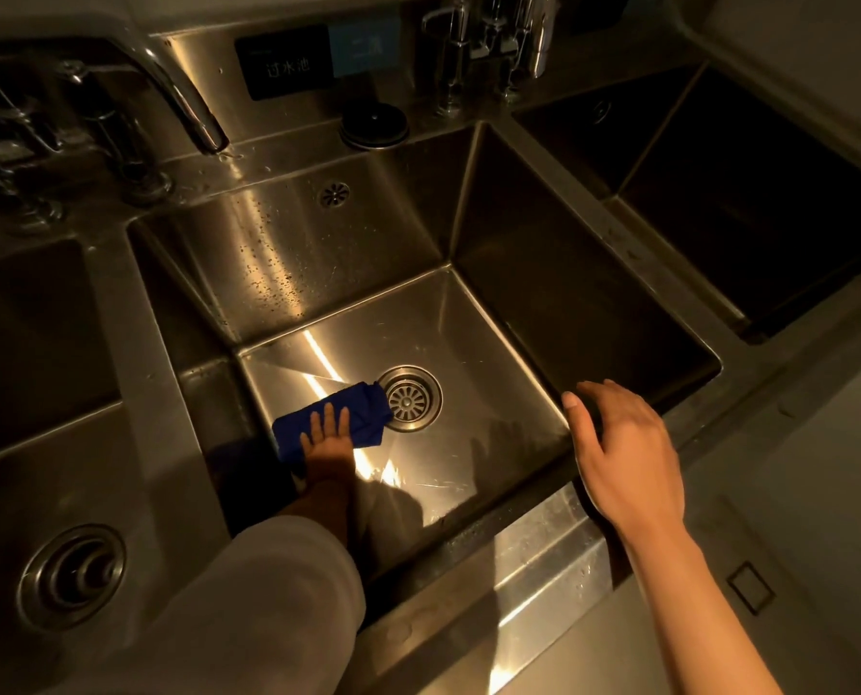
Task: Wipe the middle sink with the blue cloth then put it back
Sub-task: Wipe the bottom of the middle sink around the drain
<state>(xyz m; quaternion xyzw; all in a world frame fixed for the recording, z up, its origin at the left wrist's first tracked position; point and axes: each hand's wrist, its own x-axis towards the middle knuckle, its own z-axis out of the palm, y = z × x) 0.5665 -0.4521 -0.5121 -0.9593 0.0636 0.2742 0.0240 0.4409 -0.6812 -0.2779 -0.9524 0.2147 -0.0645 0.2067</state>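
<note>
left hand (pixel 325 433): fingers flat, spread, pressing blue cloth (pixel 333 421) onto sink (pixel 458 474) floor beside drain (pixel 409 398), to wipe | right hand (pixel 619 443): fingers loosely apart, resting at the near rim, likely bracing

Left sink (pixel 42 343) with round drain (pixel 73 576), dark right sink (pixel 749 203), faucet (pixel 187 102), black sign (pixel 283 62) behind.

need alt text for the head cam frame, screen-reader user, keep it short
A person's left hand presses a folded blue cloth flat on the floor of the middle sink, just left of the round drain. The right hand hangs open over the sink's front right corner. Steel basins lie on either side, with taps behind.
</note>
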